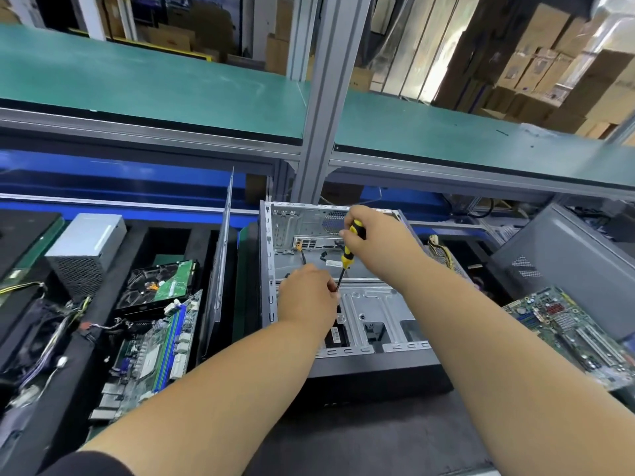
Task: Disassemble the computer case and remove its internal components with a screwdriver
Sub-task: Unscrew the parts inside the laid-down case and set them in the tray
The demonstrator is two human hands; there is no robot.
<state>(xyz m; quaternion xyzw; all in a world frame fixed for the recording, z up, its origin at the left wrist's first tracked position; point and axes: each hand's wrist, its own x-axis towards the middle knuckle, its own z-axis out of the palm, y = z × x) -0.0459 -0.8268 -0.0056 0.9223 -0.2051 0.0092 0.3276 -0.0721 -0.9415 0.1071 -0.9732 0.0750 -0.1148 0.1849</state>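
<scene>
An open grey computer case [374, 314] lies on its side in front of me, its bare metal tray and drive cage showing. My right hand [374, 235] grips the yellow-and-black handle of a screwdriver [347, 256], whose shaft slants down and left into the case. My left hand [307, 297] rests inside the case with its fingers pinched around the lower shaft near the tip. The tip and whatever it touches are hidden behind my left hand. Loose black cables [304, 259] lie on the case floor near the rear I/O plate.
A removed side panel [221, 255] stands upright left of the case. Further left, black foam bins hold a power supply [86, 252], a hard drive [161, 286] and a motherboard [154, 355]. Another motherboard [570, 334] and a grey case [563, 266] sit at right.
</scene>
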